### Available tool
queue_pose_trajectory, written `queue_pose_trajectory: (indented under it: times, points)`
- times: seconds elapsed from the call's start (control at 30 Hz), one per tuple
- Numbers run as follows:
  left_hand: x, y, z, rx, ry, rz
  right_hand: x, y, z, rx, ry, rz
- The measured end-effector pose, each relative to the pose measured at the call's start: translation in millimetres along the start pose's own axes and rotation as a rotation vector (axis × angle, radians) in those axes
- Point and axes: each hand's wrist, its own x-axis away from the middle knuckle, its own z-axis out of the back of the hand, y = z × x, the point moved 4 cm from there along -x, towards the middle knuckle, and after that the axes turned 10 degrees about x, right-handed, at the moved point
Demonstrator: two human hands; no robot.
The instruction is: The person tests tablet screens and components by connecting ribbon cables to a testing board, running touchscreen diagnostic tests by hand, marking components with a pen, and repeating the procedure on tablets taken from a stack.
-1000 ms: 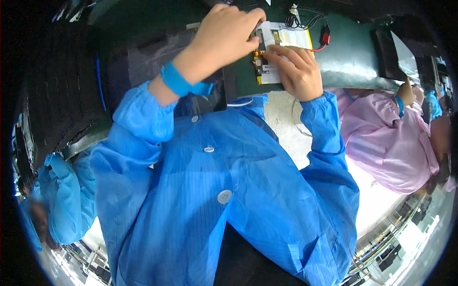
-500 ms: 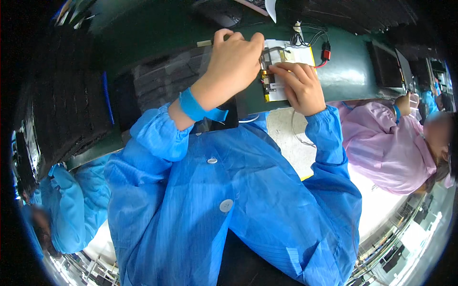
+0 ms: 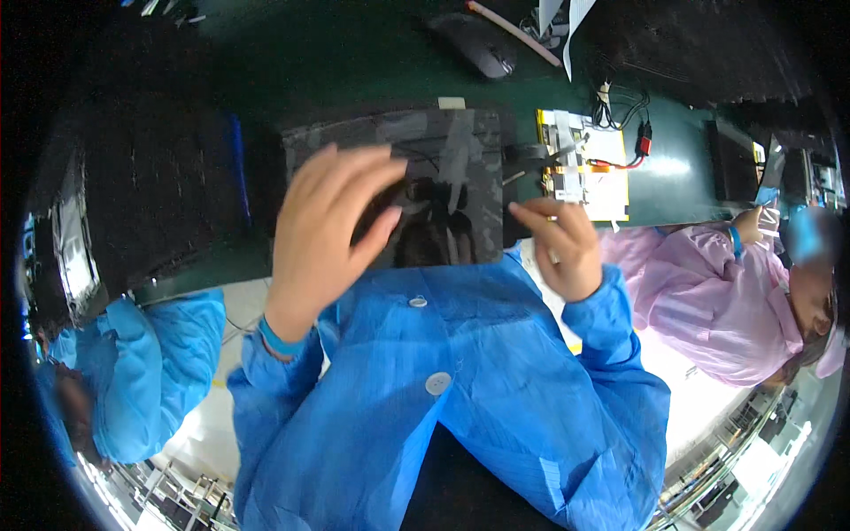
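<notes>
A glossy dark flat panel (image 3: 443, 243) lies in front of me on the dark green bench, showing reflections. Over its left part is my left hand (image 3: 332, 234), fingers stretched out and somewhat blurred, holding nothing; a blue band circles that wrist. Just off the panel's right edge hovers my right hand (image 3: 567, 248), its fingers loosely bent and apart, with nothing visible in them. Beyond it sits a flat white assembly with yellow edges (image 3: 606, 195), bearing a narrow circuit strip and an orange ribbon. A dark strap-like piece (image 3: 527, 153) bridges the gap between panel and assembly.
A black cable (image 3: 620, 119) and a red connector (image 3: 645, 142) lie by the assembly. Farther back are a computer mouse (image 3: 482, 55) and a pinkish rod (image 3: 513, 34). Co-workers sit on both sides, one in a pink smock (image 3: 699, 292), one in blue (image 3: 159, 372).
Both hands have left the white assembly. The left swung left and nearer, over the dark panel; the right came down and slightly left. The view has shifted, revealing the panel.
</notes>
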Motion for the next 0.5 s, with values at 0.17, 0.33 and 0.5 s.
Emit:
queue_pose_trajectory:
  times: [0.17, 0.33, 0.5]
  points:
    - [46, -15, -14, 0.121, -0.111, 0.031, 3, -32, -9, -0.08, 0.121, -0.332]
    - [50, -9, -6, 0.09, -0.035, -0.048, 2, -50, 2, -0.744, 0.234, -0.561]
    - [65, -6, 11, -0.124, 0.299, -0.203, -26, -79, 30, -0.848, 0.179, -0.296]
